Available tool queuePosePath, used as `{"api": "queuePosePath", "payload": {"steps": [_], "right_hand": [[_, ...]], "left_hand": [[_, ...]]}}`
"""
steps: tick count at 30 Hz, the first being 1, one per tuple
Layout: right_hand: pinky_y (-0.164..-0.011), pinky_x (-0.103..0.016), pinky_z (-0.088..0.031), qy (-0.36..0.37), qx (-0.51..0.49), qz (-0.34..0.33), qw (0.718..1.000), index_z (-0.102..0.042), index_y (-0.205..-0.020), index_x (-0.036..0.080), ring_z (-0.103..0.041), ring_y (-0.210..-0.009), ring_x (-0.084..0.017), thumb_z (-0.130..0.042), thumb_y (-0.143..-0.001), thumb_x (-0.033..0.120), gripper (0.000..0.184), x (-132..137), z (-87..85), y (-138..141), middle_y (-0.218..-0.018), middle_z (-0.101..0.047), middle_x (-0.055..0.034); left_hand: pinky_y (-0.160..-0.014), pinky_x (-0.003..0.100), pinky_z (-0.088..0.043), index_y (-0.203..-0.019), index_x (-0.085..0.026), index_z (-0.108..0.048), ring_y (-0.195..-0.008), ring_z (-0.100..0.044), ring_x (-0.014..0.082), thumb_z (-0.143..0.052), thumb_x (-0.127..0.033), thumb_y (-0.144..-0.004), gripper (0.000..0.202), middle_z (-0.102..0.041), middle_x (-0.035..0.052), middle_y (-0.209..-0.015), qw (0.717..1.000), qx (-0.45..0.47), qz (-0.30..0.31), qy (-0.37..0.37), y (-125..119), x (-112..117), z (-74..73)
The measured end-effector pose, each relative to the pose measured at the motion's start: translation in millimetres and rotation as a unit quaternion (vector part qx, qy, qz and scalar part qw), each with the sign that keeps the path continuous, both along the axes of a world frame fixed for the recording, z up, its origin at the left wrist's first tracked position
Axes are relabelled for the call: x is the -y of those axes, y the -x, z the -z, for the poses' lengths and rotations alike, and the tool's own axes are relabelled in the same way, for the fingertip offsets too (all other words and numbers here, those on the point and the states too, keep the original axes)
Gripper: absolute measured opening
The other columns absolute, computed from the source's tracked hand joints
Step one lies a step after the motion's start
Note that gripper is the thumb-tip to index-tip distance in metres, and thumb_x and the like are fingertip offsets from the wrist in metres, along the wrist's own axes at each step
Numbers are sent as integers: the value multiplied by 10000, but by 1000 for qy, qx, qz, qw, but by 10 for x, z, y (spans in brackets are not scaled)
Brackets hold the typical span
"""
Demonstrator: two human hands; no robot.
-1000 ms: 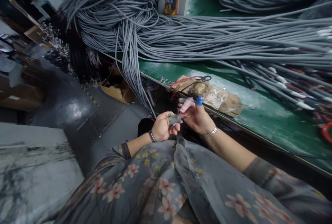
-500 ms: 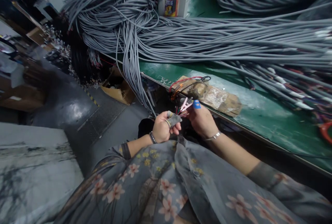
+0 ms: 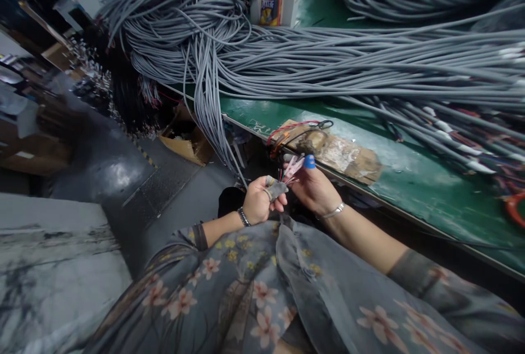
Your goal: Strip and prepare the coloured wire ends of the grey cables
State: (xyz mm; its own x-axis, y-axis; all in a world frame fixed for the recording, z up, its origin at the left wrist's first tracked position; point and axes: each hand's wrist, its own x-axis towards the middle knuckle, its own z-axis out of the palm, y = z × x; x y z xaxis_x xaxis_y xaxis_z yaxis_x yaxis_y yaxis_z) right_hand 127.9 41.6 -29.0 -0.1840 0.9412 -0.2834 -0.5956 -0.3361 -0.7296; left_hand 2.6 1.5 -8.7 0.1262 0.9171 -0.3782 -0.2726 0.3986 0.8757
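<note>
My left hand [image 3: 259, 201] is closed, with worn grey covers on its thumb and finger. It pinches the end of a grey cable, and thin coloured wires [image 3: 282, 175] fan out of the grip. Just to the right, my right hand [image 3: 315, 191] is closed too, with a blue cover on the thumb. Between its thumb and fingers sits a pale pink forked piece [image 3: 293, 167], whose exact kind I cannot tell. It lies right at the wire tips; whether it touches them is unclear. My right fingertips are partly hidden behind the thumb and the piece.
A thick bundle of grey cables [image 3: 311, 64] runs across the green table [image 3: 410, 170]. On the table's near edge lies a worn wooden block [image 3: 348, 157] with red and black leads. An orange-red handle [image 3: 514, 209] is at far right. An open cardboard box [image 3: 184, 146] stands below.
My right hand has shifted slightly and its wrist has turned. The pale pink piece has tilted a little with it. My left hand is almost still.
</note>
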Motion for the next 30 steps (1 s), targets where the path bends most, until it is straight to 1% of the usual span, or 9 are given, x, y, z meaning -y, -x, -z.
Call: {"api": "queuePosePath", "payload": {"steps": [4, 6, 8, 10, 15, 17, 22, 24, 30], "right_hand": [[-621, -285, -508, 10, -22, -35, 999, -652, -747, 247, -613, -670, -153, -634, -718, 667, 422, 34, -23, -37, -752, -682, -4], [-616, -271, -514, 17, -32, -47, 998, -663, -761, 250, -616, -677, -145, -652, -729, 628, 380, 49, -41, -56, -767, -688, 0], [-598, -237, -515, 22, -37, -45, 998, -681, -779, 249, -605, -656, -122, -732, -686, 555, 324, 61, -57, -68, -753, -684, 17], [-569, -201, -511, 22, -34, -40, 998, -697, -794, 244, -587, -622, -99, -792, -636, 498, 314, 71, -71, -70, -718, -671, 33], [-543, -174, -511, 21, -41, -54, 998, -721, -804, 231, -584, -604, -85, -809, -607, 506, 350, 80, -104, -65, -712, -677, 30], [-544, -176, -512, 21, -44, -57, 997, -726, -821, 238, -591, -610, -87, -809, -611, 503, 347, 76, -109, -68, -725, -685, 29], [-578, -209, -512, 11, -33, -70, 997, -714, -802, 253, -608, -650, -105, -731, -730, 474, 234, 66, -74, -93, -750, -691, 25], [-605, -228, -509, 9, -25, -69, 997, -708, -806, 256, -613, -680, -115, -717, -750, 454, 207, 64, -54, -101, -779, -695, 23], [-641, -269, -491, 17, -13, -53, 998, -699, -784, 266, -607, -716, -139, -750, -709, 444, 200, 62, -49, -96, -801, -693, 27]], "left_hand": [[-316, 177, -222, -600, -162, -495, -311, -463, 68, -732, -502, -557, 417, -558, -20, -462, 1000, 2, 1, -5, 30, 42, -19], [-311, 175, -226, -598, -164, -494, -305, -462, 70, -736, -503, -551, 419, -567, -18, -462, 1000, 8, -4, -8, 44, 64, -29], [-305, 174, -225, -600, -165, -493, -302, -462, 72, -742, -498, -545, 420, -571, -17, -461, 1000, 15, -11, -10, 51, 75, -33], [-303, 173, -222, -598, -166, -485, -299, -458, 72, -747, -493, -538, 423, -567, -19, -457, 999, 28, -19, -10, 51, 72, -30], [-308, 178, -244, -603, -173, -466, -298, -442, 72, -759, -483, -511, 436, -542, -36, -446, 997, 73, -22, 10, 31, 24, -10], [-315, 181, -255, -611, -174, -464, -301, -436, 72, -762, -474, -505, 436, -543, -36, -451, 996, 82, -24, 18, 24, 8, -7], [-336, 184, -238, -630, -175, -459, -318, -433, 70, -757, -460, -527, 425, -540, -34, -464, 995, 91, -22, 26, 10, -10, -3], [-342, 185, -230, -634, -175, -458, -323, -434, 71, -752, -454, -533, 417, -536, -36, -464, 995, 92, -24, 31, 7, -14, 4], [-340, 187, -223, -626, -176, -456, -319, -430, 71, -743, -437, -516, 403, -545, -33, -464, 995, 84, -20, 49, 1, -17, 35]]}}
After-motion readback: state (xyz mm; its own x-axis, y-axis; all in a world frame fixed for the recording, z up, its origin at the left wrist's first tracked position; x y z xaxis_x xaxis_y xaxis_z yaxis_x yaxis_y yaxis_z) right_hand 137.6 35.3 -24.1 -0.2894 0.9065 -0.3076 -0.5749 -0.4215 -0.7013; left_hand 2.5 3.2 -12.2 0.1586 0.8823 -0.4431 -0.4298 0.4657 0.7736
